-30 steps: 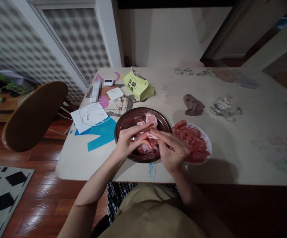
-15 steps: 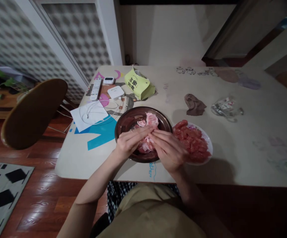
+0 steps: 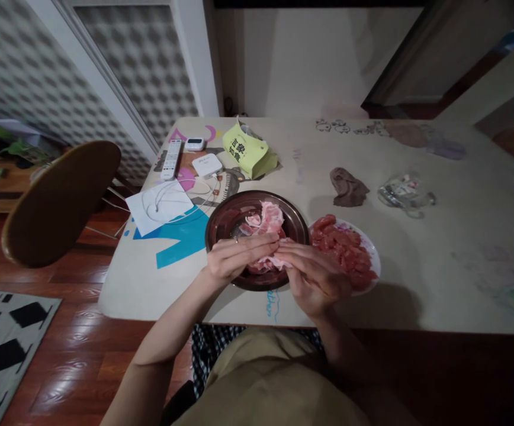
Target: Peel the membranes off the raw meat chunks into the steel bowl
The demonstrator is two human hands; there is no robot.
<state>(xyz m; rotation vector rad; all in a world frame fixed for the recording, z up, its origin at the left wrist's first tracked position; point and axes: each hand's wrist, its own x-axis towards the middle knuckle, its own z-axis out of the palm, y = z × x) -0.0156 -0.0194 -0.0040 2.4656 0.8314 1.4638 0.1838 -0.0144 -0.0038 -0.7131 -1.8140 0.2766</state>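
Both hands meet over a dark metal bowl (image 3: 216,216) with pieces of pale, fatty raw meat (image 3: 269,216) in it. My left hand (image 3: 234,255) has its fingers pressed together and reaches in from the left, a ring on one finger. My right hand (image 3: 314,277) bends in from the right, also closed. Between their fingertips they grip a pinkish-white piece of raw meat (image 3: 279,260), partly covered by the fingers. Touching the bowl's right side or very near it is a white plate (image 3: 376,260) heaped with redder meat pieces (image 3: 343,251).
Behind the bowl lie a yellow-green bag (image 3: 249,152), a white box (image 3: 208,165) with a cable, a remote control (image 3: 172,160) and white paper (image 3: 159,207). A brown cloth (image 3: 348,188) and a clear plastic bag (image 3: 405,192) lie to the right. A chair (image 3: 61,204) stands left.
The hands have drawn slightly apart and my right hand has shifted right. More of the gripped meat shows between the fingers.
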